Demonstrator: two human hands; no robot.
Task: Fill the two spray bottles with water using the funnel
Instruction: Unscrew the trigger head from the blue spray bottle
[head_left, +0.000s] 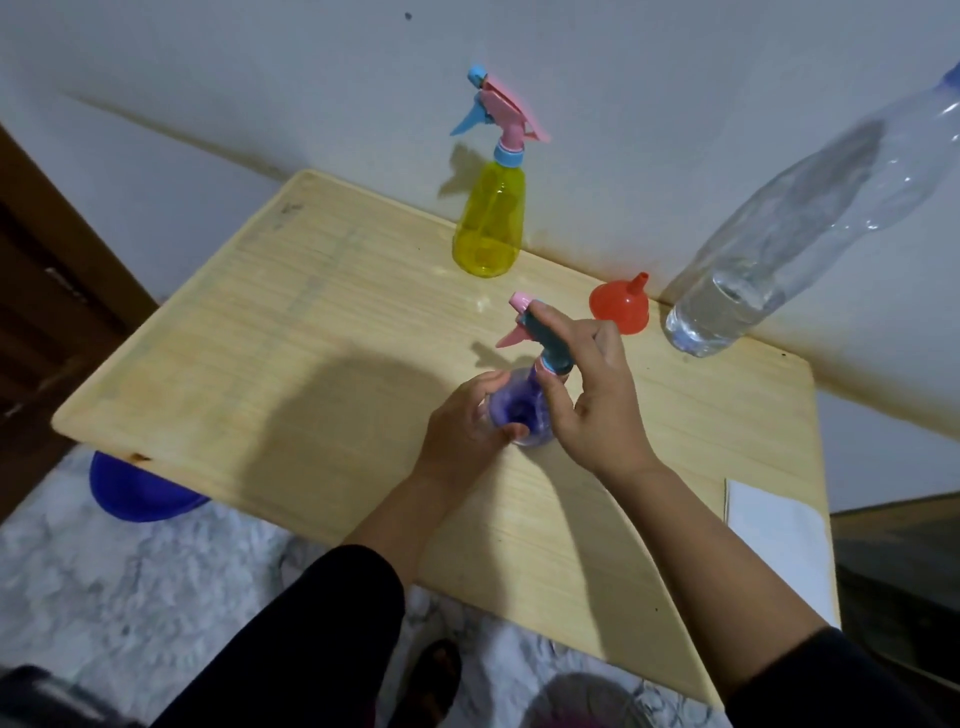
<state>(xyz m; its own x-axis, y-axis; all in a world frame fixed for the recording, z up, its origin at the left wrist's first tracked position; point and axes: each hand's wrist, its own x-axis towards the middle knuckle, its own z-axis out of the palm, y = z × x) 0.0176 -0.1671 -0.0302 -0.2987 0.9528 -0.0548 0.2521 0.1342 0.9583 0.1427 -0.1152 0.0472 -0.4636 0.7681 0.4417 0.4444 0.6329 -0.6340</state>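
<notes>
A purple spray bottle (519, 410) stands near the middle of the wooden table (291, 364). My left hand (467, 423) grips its body from the left. My right hand (592, 395) holds its teal and pink spray head (540, 338) at the neck. A yellow spray bottle (489, 223) with a pink and blue head stands upright at the back by the wall. A red funnel (621, 306) lies mouth-down on the table to the right. A large clear water bottle (779, 249), partly filled, stands at the back right.
A white sheet of paper (774, 540) lies at the table's right edge. A blue bowl-like object (135, 493) sits on the floor under the table's left corner. The wall runs close behind the table.
</notes>
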